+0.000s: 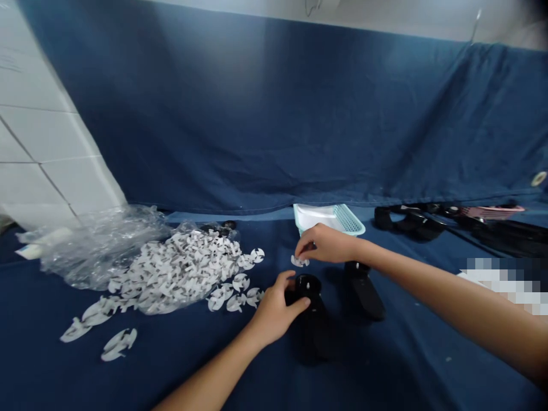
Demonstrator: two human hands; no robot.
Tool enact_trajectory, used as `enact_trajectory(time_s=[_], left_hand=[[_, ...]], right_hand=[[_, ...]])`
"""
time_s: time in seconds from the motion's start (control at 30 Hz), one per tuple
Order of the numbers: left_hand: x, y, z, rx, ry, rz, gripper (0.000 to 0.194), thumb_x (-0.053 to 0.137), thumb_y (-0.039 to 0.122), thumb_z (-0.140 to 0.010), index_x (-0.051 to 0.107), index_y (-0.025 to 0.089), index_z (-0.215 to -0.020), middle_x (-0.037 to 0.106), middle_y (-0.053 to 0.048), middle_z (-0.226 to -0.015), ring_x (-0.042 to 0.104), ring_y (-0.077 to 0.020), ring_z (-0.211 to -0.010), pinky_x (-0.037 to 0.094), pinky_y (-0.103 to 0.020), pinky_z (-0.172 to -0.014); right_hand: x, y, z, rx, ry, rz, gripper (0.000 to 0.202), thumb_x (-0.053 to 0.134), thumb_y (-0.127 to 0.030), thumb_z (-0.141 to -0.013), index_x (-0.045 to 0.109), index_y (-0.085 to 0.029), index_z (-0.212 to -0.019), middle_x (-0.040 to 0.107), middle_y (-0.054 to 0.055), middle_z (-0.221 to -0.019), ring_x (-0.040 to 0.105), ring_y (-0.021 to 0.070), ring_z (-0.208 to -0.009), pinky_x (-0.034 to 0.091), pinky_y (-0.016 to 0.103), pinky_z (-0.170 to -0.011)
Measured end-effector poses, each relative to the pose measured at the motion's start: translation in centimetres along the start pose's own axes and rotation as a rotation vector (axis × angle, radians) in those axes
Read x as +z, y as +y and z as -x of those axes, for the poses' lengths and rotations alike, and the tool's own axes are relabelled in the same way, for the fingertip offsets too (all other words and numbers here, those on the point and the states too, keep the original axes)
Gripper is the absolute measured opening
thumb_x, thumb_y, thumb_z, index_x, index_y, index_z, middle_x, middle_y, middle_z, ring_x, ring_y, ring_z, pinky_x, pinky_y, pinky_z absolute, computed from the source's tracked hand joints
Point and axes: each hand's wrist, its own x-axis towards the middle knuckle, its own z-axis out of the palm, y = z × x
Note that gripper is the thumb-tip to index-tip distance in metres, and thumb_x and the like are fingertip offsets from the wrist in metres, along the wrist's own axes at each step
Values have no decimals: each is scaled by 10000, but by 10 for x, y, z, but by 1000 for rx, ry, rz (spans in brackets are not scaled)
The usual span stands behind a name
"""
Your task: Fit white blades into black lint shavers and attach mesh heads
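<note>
My left hand (280, 305) grips the round end of a black part (315, 319), thumb and fingers on either side of its rim. Just above and beyond it, my right hand (319, 242) pinches a small white disc piece (299, 261) with cut-out edges. The disc is apart from the black part. A second black part (366, 294) lies on the blue cloth below my right forearm. To the left is a big pile of similar white pieces (184, 268), with several loose ones (237, 299) between the pile and my left hand.
Clear plastic bags (103, 240) lie at the left, by a white tiled wall (47, 137). A light blue basket (353, 222) stands behind my right hand. More black parts (411, 225) and a pink basket (492, 213) are at the right. A blue curtain (265, 114) hangs behind.
</note>
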Motion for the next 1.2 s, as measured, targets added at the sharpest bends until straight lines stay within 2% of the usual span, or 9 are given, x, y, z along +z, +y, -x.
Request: enact_trajectory(time_s=[0.1,0.2,0.43,0.63,0.83,1.2], left_hand=[[-1,2,-3,8,-24,20,580,666,314,-782,429,202,-1300,667,-96,-1153,605,-243,-1111,420,-405,-1009],[-2,6,-3,1,-36,33,598,658,315,-782,410,189,-1312,665,-103,-1168,603,-241,-1121,416,-402,-1015],[-4,11,0,-5,-39,6,593,658,351,-772,424,201,-1296,667,-99,-1173,602,-256,-1132,420,-430,-1009],[-5,9,0,5,-48,3,597,657,342,-780,420,200,-1309,666,-102,-1176,601,-256,-1132,425,-440,-1006],[-5,13,1,-26,-38,-16,607,666,334,-774,426,195,-1313,667,-96,-1163,601,-255,-1122,428,-432,-999],[-4,9,0,-4,-31,-29,601,668,336,-771,436,199,-1308,660,-104,-1170,594,-259,-1125,423,-450,-1001]], right_hand=[[2,5,20,-2,-30,-46,159,637,-143,-830,760,-196,-917,758,21,-907,689,150,-818,484,226,-745],[7,9,28,-10,-57,-79,156,636,-148,-833,758,-193,-919,758,21,-900,688,146,-798,485,229,-729],[13,13,27,-26,-81,-121,141,621,-193,-862,745,-179,-928,750,28,-870,676,138,-770,474,226,-689],[19,10,26,-45,-89,-95,151,598,-155,-867,741,-169,-914,741,33,-877,661,136,-763,465,240,-717],[18,7,25,-61,-129,-66,160,581,-176,-884,737,-170,-920,735,34,-876,653,138,-768,460,236,-711],[18,0,27,-64,-158,30,169,568,-166,-878,735,-161,-906,723,47,-853,637,151,-761,444,254,-719]])
